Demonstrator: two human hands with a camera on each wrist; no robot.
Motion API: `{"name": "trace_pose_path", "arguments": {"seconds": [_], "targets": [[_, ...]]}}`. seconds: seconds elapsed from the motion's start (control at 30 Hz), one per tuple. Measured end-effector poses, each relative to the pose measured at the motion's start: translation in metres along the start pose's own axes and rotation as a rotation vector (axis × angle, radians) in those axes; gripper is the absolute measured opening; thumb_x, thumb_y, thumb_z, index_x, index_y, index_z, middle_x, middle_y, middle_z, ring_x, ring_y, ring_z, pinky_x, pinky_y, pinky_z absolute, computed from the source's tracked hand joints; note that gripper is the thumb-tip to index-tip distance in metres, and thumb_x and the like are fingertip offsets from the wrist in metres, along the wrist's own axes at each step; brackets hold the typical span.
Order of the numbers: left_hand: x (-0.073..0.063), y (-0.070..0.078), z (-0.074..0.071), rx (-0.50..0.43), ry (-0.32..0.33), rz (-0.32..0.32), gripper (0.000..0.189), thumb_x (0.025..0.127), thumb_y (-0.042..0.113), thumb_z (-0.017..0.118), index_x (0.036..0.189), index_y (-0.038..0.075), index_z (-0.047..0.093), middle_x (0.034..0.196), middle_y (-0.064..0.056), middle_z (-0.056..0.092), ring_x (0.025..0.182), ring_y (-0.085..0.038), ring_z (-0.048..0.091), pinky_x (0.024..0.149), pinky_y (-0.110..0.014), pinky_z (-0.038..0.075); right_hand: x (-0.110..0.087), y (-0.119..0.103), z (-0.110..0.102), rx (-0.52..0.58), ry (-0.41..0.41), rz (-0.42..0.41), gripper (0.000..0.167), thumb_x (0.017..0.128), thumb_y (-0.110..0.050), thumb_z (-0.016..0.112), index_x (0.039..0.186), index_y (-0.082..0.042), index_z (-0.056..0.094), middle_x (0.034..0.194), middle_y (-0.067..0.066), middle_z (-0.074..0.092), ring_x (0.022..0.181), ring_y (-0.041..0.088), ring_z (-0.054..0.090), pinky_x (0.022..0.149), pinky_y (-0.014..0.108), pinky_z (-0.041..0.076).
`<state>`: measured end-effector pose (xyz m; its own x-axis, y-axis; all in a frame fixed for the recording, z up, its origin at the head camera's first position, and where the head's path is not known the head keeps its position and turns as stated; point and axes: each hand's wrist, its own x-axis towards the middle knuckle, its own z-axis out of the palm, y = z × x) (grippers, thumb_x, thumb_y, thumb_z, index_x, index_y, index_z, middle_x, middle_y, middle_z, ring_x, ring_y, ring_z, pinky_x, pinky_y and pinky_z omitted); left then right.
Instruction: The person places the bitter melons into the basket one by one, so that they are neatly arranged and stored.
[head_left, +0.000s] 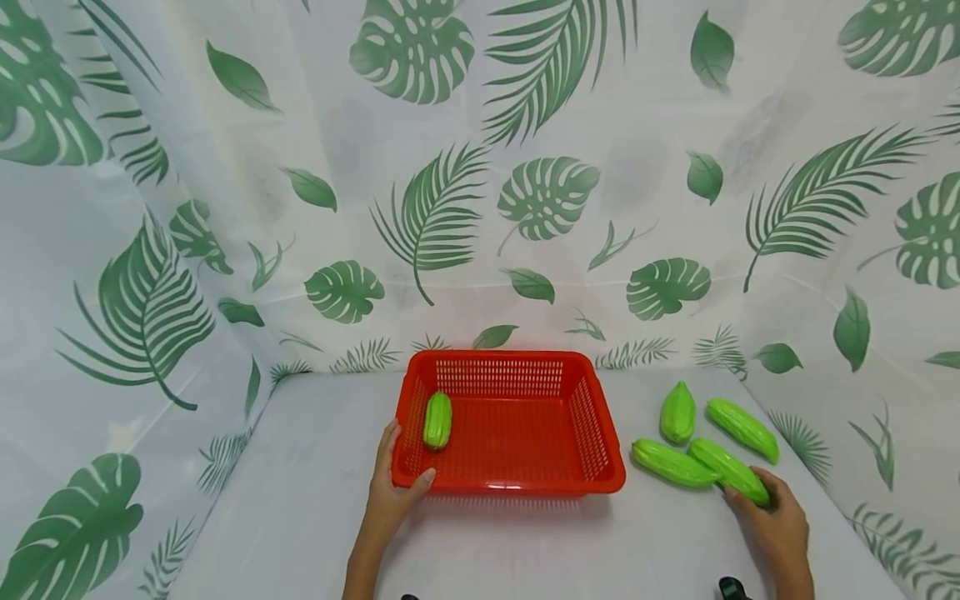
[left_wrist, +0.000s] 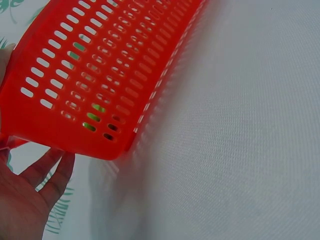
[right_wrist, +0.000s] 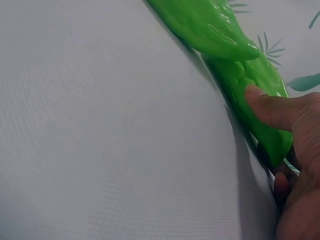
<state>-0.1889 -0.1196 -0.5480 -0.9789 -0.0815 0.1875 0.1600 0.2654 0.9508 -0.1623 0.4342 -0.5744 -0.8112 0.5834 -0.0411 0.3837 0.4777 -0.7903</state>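
Note:
My right hand [head_left: 782, 518] holds the near end of a glossy green ribbed gourd [head_left: 726, 467], thumb on one side and fingers on the other. In the right wrist view the thumb presses on this gourd [right_wrist: 250, 102], and another gourd [right_wrist: 210, 30] overlaps its far end. With my left hand [head_left: 392, 492] I grip the front left corner of a red plastic basket [head_left: 510, 485], thumb at the front rim and fingers along the left side. The left wrist view shows fingertips against the basket wall [left_wrist: 75, 135]. One green gourd [head_left: 438, 421] lies inside the basket, at its left.
Right of the basket lie more green gourds: one [head_left: 673, 463] touching the held one, one [head_left: 678, 412] behind, and one [head_left: 742, 429] farther right. A leaf-patterned sheet [head_left: 465, 300] rises behind the white table surface [head_left: 315, 467]. A small black device [head_left: 731, 588] shows at the bottom edge.

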Motion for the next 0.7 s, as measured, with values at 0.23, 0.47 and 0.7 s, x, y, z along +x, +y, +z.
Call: {"name": "trace_pose_path", "arguments": {"seconds": [0.23,0.47,0.7], "targets": [[0.001,0.0,0.0,0.013,0.0,0.004,0.094,0.079,0.024,0.079,0.155,0.025,0.023,0.163,0.007,0.017,0.151,-0.025,0.018,0.112,-0.048,0.034,-0.005,-0.003,-0.002,0.083,0.129,0.059,0.069,0.09,-0.035,0.069,0.147,-0.009,0.041,0.145,0.017,0.047,0.116,0.016,0.048,0.105,0.041,0.037],[0.001,0.0,0.0,-0.002,-0.005,-0.004,0.093,0.08,0.02,0.078,0.155,0.026,0.024,0.163,0.008,0.017,0.151,-0.024,0.018,0.112,-0.046,0.035,-0.012,-0.013,-0.01,0.433,0.214,0.145,0.048,0.083,-0.027,0.077,0.119,-0.041,0.049,0.105,-0.028,0.052,0.089,-0.01,0.041,0.071,0.001,0.037],[0.001,0.001,0.0,-0.005,-0.003,0.003,0.094,0.079,0.021,0.079,0.155,0.026,0.024,0.163,0.009,0.017,0.151,-0.023,0.019,0.111,-0.045,0.036,-0.015,-0.025,-0.017,0.731,0.273,0.094,0.05,0.077,-0.012,0.082,0.116,-0.029,0.056,0.089,-0.028,0.06,0.09,-0.006,0.05,0.063,0.0,0.042]]}}
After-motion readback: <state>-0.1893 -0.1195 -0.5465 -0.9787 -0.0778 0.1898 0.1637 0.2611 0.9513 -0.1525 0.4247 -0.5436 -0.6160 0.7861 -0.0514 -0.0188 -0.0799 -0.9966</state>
